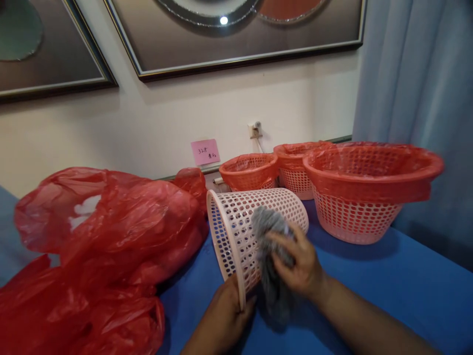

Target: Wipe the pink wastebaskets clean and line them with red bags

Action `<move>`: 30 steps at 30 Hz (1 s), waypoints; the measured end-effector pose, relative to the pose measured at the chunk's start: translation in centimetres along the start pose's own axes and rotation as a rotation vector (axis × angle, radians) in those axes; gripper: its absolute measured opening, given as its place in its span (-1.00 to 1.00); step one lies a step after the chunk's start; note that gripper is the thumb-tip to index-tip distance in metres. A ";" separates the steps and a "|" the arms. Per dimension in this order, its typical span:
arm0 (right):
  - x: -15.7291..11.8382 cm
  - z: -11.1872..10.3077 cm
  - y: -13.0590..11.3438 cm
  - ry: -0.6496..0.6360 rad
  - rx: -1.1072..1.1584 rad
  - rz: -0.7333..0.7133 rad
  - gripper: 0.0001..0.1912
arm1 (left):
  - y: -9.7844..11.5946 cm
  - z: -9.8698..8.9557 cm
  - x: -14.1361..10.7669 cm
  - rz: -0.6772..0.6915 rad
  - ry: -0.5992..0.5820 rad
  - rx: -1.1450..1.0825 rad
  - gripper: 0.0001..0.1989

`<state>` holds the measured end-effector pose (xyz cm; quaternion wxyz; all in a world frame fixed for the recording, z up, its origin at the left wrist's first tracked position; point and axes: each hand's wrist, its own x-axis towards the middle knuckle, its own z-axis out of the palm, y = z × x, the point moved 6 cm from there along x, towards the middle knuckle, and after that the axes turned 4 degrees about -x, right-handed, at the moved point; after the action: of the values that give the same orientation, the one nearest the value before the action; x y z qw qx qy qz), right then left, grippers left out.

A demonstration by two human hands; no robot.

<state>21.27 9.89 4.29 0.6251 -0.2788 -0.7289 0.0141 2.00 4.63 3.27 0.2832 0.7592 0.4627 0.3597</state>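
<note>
A pale pink perforated wastebasket [240, 212] lies tilted on its side above the blue table, its open rim facing left. My left hand [229, 310] grips that rim from below, with some fingers inside and hidden behind the wall. A grey cloth [268, 227] is bunched in my right hand [301, 264], whose fingers press it against the outer side of the wastebasket. The loose end of the cloth hangs down below the hand and is somewhat blurred.
Three similar baskets lined with red bags stand at the back right: a small one [247, 170], a middle one [295, 177] and a large one [354, 217]. Crumpled red plastic bags [121, 236] cover the left of the blue table [417, 276]. A pink note [205, 152] sticks to the wall.
</note>
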 end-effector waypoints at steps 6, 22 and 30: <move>1.4 -3.2 7.3 0.223 -0.139 0.493 -0.62 | 0.3 0.4 0.3 -0.048 -0.130 0.099 -0.34; -1.2 0.8 -2.6 -0.146 0.046 -0.078 -0.33 | -2.1 -3.2 -3.3 0.054 0.727 -0.171 -0.32; -3.3 1.2 -5.4 -0.183 0.109 -0.318 -0.31 | -1.0 -1.5 -5.2 0.132 0.498 0.099 -0.28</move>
<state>18.30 4.33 3.08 0.5645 -0.1234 -0.8159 -0.0202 -1.33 0.46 1.83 0.0989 0.6887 0.4847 0.5301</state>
